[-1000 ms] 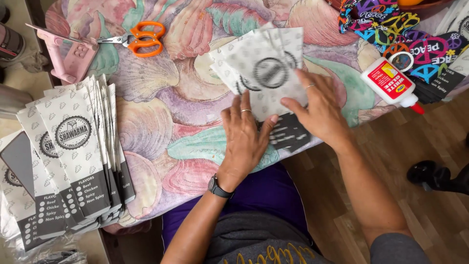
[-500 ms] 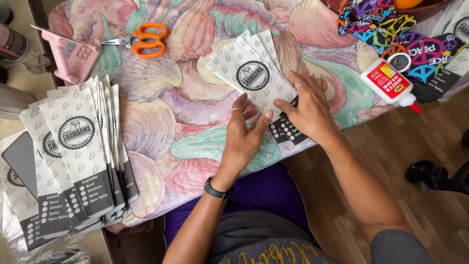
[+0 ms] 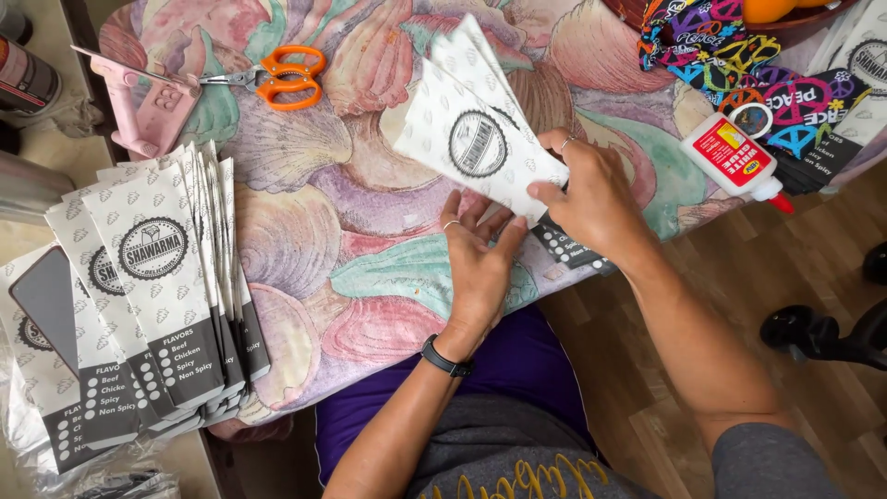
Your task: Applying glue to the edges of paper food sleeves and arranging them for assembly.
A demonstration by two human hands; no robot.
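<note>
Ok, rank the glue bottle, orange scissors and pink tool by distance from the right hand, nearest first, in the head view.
1. Glue bottle, just right of the right hand.
2. Orange scissors, up and left on the table.
3. Pink tool, farther left, at the table's edge.

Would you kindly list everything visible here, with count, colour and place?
paper bags in hand: small bunch, white with round black emblem, lifted above the table centre
stacked paper bags: many, white with black bottoms, fanned at the table's left edge
scissors: one, orange handles, top left
pink tool: one, beside the scissors
glue bottle: one, white with red label, right
patterned cloth: one, black with bright symbols, top right
tablecloth: one, pastel shell print
wristband: one, black, left wrist
left hand: flat under the bunch
right hand: gripping the bunch's lower end
</note>
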